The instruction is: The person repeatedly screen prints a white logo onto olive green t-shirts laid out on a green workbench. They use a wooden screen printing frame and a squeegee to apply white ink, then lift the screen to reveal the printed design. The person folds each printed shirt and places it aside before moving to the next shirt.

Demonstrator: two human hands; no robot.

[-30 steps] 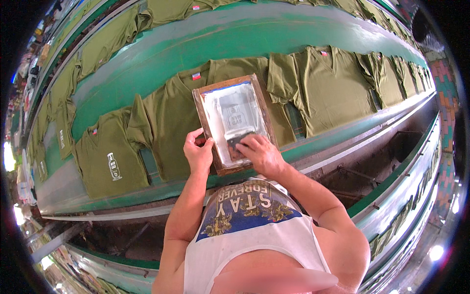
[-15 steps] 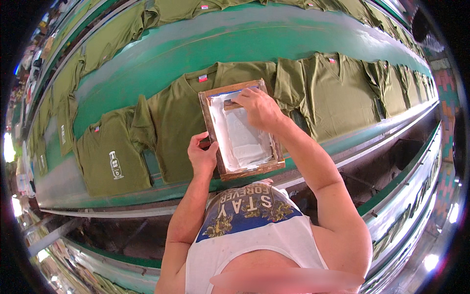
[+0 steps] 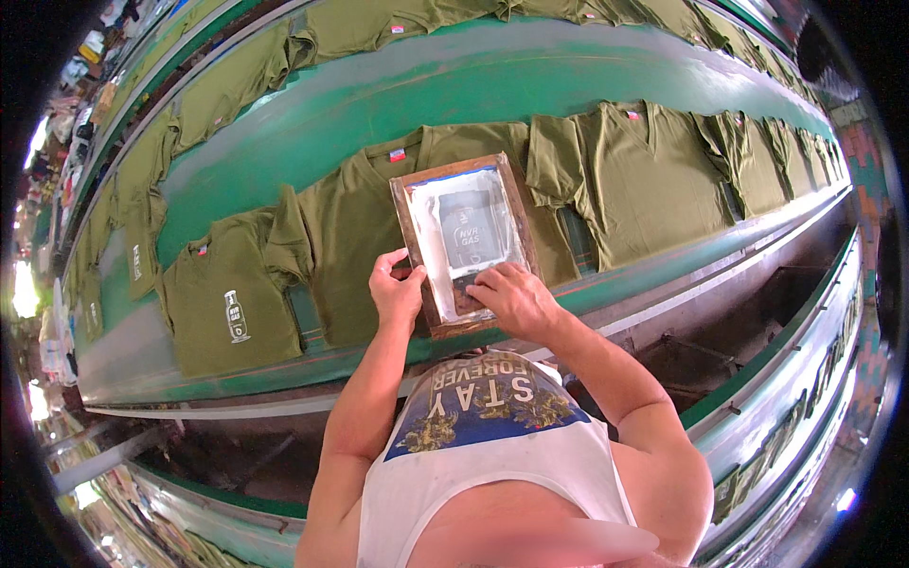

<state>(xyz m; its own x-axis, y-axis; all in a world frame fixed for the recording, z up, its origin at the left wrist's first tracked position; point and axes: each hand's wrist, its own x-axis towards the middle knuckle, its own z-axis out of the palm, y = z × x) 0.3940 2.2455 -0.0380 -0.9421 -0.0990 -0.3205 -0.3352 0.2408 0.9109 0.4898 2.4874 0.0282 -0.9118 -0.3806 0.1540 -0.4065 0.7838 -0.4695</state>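
Note:
A wooden screen-printing frame [image 3: 517, 208] lies on an olive T-shirt [image 3: 346, 222] laid flat on the long green table. White ink edges its mesh [image 3: 466, 225], where a bottle-shaped design shows. My left hand [image 3: 398, 289] is closed on the frame's left rail near its lower corner. Inside the near end of the frame, my right hand [image 3: 519, 301] grips a small squeegee [image 3: 464, 299], its fingers partly covering it. The blade's edge against the mesh is hidden.
To the left, another olive shirt [image 3: 204, 322] bears a white bottle print [image 3: 235, 317]. Unprinted shirts [image 3: 653, 189] continue to the right. A further row of shirts [image 3: 365, 36] lines the far side of the green table [image 3: 379, 90]. A metal rail [image 3: 663, 284] runs along the near edge.
My right hand has drawn the squeegee from the far end of the frame to the near end. The bottle design on the mesh now shows more plainly. My left hand stays on the rail.

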